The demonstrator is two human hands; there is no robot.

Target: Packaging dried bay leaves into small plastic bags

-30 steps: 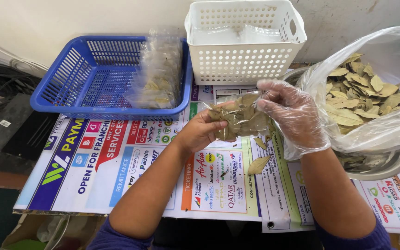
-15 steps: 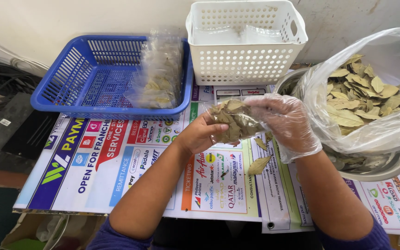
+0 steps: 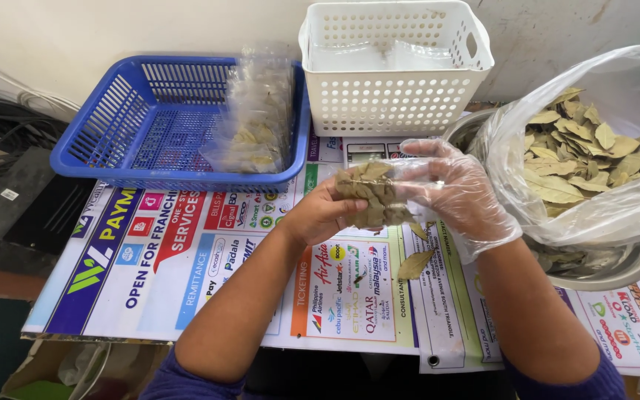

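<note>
My left hand (image 3: 321,215) is bare and grips a small clear packet of dried bay leaves (image 3: 370,194) above the printed table cover. My right hand (image 3: 459,191), in a thin clear plastic glove, closes on the same packet from the right side. One loose dried leaf (image 3: 415,264) lies on the cover just below the packet. A large clear bag of dried leaves (image 3: 583,159) sits in a metal bowl (image 3: 609,272) right beside my right hand.
A blue plastic basket (image 3: 124,122) at the back left holds several filled clear packets (image 3: 255,122). A white perforated basket (image 3: 394,67) stands at the back centre. Dark cables and a black device (image 3: 9,189) lie at the far left. The printed tarpaulin (image 3: 187,259) covers the table.
Both hands have drawn closer together around the packet, and the gloved right hand's fingers have moved from spread wide to folded against the leaves.
</note>
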